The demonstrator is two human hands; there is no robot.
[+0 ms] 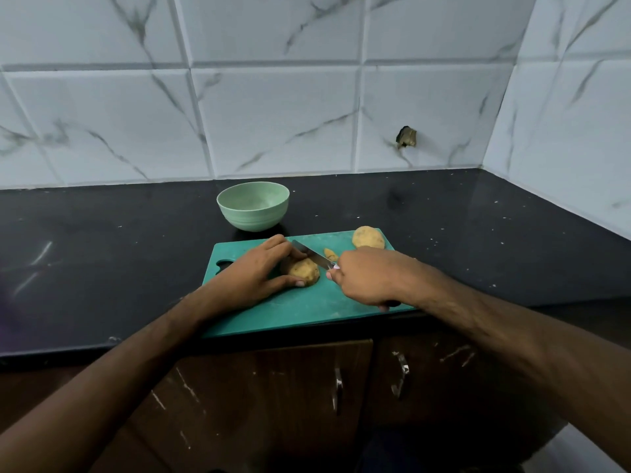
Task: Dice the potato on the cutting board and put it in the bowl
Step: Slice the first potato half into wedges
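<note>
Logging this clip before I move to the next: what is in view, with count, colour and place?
bowl: one, pale green, on the counter behind the board.
cutting board: one, teal, at the counter's front edge.
potato piece: one, tan, mid-board, under the blade.
second potato piece: one, tan, at the board's far right corner.
slice: one, tan, beside the blade.
knife: one, steel blade, on the held piece.
counter: one, black.
cabinet doors: two, brown, below the counter.
left hand: steadies the potato piece.
right hand: grip on the knife handle.
</note>
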